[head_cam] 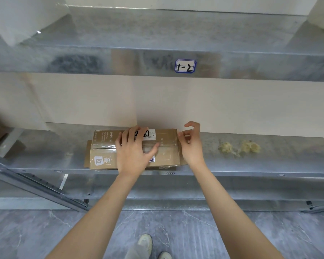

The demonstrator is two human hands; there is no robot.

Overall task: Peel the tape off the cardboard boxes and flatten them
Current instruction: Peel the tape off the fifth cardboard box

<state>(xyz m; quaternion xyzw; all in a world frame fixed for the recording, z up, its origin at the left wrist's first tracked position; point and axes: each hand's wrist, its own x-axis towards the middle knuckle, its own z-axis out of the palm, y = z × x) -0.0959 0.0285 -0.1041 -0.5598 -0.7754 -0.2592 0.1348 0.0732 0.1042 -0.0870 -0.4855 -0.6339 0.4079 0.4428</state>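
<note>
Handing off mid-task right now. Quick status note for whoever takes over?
Left hand: open, pressing flat on the brown cardboard box, which lies on the grey metal shelf.
Right hand: fingers pinch the clear tape strip at the box's right end.
Done: tape end looks lifted.
Left: pull the tape off along the seam, then flatten the box; it is not yet flat.
</note>
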